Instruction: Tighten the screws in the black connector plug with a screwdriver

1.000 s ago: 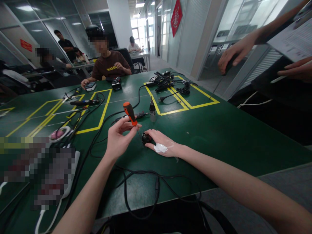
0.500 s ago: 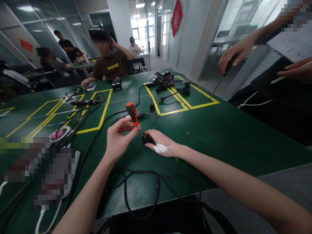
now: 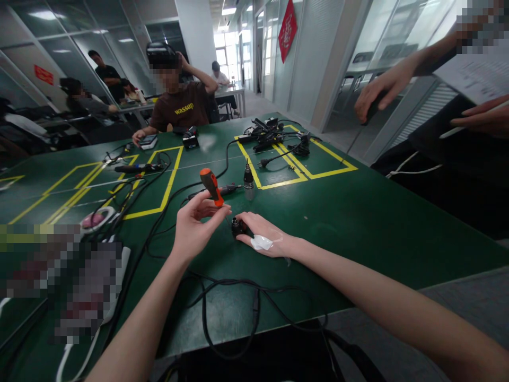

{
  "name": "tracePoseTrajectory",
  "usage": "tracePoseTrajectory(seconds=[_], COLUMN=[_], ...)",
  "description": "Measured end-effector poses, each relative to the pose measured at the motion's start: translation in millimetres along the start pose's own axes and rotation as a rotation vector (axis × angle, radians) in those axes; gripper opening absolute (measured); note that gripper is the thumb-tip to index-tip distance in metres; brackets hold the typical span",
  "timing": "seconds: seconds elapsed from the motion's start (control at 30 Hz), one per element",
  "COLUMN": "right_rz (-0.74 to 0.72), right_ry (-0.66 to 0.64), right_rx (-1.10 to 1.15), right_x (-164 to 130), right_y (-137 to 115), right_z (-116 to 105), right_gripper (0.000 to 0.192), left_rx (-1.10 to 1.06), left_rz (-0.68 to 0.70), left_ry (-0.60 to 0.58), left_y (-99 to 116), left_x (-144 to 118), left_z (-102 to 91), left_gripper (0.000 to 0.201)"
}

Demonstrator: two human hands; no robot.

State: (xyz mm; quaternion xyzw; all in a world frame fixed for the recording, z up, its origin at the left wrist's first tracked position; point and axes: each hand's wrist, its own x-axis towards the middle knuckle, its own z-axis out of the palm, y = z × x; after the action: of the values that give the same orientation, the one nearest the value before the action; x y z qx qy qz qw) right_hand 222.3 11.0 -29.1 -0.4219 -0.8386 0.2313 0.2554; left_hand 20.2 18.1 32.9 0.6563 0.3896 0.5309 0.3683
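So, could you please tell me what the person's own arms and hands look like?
Both forearms are bare, with no sleeves in view. The left hand wears no glove. The right hand, also ungloved, has a white patch, apparently taped on, near the thumb's base.

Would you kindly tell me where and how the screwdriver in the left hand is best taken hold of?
Probably by the upper part of the screwdriver handle, coming from above: it is thick, points upward leaning left, and stands bare, while the left hand holds its lower end and the thin shaft points down.
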Motion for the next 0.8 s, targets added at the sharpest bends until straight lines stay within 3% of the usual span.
tracePoseTrajectory(seconds=[0.27, 0.5, 0.8], right_rz=[-0.012, -0.039, -0.034], right_ry=[-0.009, -0.001, -0.011], right_rx=[-0.039, -0.069, -0.06], right_x=[2.6, 4.8, 4.8], right_y=[1.5, 2.5, 1.2], right_z=[0.2, -0.8, -0.7], right_gripper=[0.036, 0.036, 0.035], left_rx=[0.038, 0.049, 0.052], left_rz=[0.004, -0.019, -0.024], left_ry=[0.047, 0.093, -0.003], left_y=[-1.0, -1.8, 0.3], left_x=[4.4, 4.7, 1.7], left_z=[-1.2, -4.9, -3.1], left_gripper=[0.035, 0.04, 0.043])
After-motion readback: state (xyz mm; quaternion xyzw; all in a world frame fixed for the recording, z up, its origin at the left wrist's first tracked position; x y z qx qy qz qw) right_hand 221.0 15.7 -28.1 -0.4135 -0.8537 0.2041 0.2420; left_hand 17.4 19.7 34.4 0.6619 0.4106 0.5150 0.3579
